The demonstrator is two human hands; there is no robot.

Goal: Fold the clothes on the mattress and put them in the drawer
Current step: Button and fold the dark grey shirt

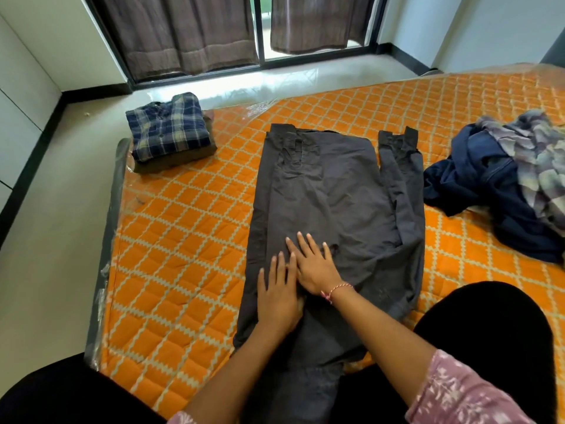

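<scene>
So we had the orange quilted mattress point(189, 234) taking up most of the view, plastic wrap showing along its edges. Laid out flat down the middle of it was the dark grey shirt point(333, 191), with one long sleeve point(403, 182) folded alongside its right edge. Over on the right side of the mattress sat a loose heap of unfolded clothes point(501, 185), a navy piece with a pale plaid one on top, well apart from the shirt. At the far left corner was a neat folded stack point(171, 130), blue plaid shirt on top of something brown. Both our hands were down flat on the near part of the grey shirt, fingers straight and spread, pressing the cloth. The left hand point(279, 296) was just beside the right hand point(315, 266), touching it, right one slightly further up the shirt. A red thread bracelet point(334, 290) was on the right wrist.
</scene>
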